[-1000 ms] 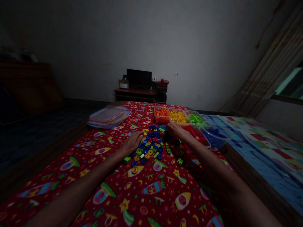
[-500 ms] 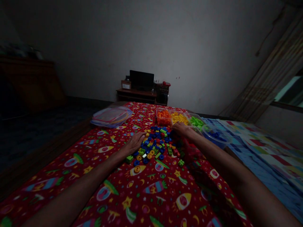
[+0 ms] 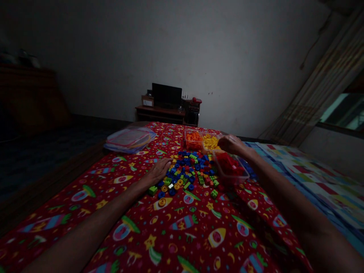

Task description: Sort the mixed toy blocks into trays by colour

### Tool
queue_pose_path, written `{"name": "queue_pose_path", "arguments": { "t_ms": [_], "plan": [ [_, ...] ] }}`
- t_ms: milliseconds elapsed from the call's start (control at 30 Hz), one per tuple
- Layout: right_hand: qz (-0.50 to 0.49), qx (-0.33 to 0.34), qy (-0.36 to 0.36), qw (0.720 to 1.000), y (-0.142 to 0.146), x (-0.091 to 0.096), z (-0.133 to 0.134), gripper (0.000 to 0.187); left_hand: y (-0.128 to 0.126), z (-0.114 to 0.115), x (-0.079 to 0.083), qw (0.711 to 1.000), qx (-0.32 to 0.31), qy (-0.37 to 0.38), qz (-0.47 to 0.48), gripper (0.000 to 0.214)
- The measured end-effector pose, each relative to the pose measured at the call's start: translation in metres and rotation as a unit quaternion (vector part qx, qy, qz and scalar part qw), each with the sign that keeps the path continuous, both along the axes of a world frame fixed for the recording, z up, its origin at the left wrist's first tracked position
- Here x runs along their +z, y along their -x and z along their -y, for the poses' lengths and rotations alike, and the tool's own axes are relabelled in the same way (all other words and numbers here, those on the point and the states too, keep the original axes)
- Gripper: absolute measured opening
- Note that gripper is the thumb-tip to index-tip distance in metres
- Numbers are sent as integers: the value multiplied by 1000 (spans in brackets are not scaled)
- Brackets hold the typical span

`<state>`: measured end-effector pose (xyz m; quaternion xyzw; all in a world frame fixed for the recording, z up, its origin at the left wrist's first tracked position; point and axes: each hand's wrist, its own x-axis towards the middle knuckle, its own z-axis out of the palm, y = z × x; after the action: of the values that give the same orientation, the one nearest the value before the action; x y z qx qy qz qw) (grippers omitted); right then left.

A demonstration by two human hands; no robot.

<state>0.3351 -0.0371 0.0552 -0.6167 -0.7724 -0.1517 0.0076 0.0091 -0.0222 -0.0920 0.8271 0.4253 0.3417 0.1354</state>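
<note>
My left hand [image 3: 160, 170] lies flat at the left edge of a pile of mixed toy building bricks [image 3: 186, 170], fingers stretched out. The pile holds blue, green, yellow and red bricks and round wheel-like pieces. My right hand [image 3: 232, 145] is raised beyond the pile, beside the tub of yellow bricks [image 3: 211, 142]. Its fingers are curled together; whatever they may hold is hidden. Below it stands a clear tub of red bricks [image 3: 229, 165]. A tub of orange bricks [image 3: 193, 140] is left of the yellow one. My right hand and forearm cover the green bricks and part of the blue bricks [image 3: 250, 169].
Stacked clear lids [image 3: 129, 140] lie at the far left of the red patterned cloth [image 3: 187, 242]. To the right is a blue and checked bedspread [image 3: 318, 178]. A desk with a monitor [image 3: 167, 95] stands by the far wall.
My right hand has moved right and up from the pile's far edge to over the tubs, uncovering the red-brick tub. My left hand stays by the pile. The view has shifted slightly.
</note>
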Motion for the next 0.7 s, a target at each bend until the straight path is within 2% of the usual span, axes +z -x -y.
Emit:
{"name": "queue_pose_path", "arguments": {
  "t_ms": [133,333,467,600,700],
  "plan": [
    [4,-16,12,1000,-22,-4,5,28,0,-4,-3,1000,4,-4,3,49],
    [-95,41,17,995,-27,-12,1,27,1,-5,-3,1000,4,-6,-2,50],
    [-47,-2,-6,999,-26,-8,3,27,1,-1,0,1000,7,-6,-5,51],
    [6,-63,60,996,-20,-14,9,26,0,-1,1,1000,4,-5,-7,50],
    [6,-65,91,994,-10,-24,13,23,0,-3,-1,1000,2,-10,-8,50]
  ]
}}
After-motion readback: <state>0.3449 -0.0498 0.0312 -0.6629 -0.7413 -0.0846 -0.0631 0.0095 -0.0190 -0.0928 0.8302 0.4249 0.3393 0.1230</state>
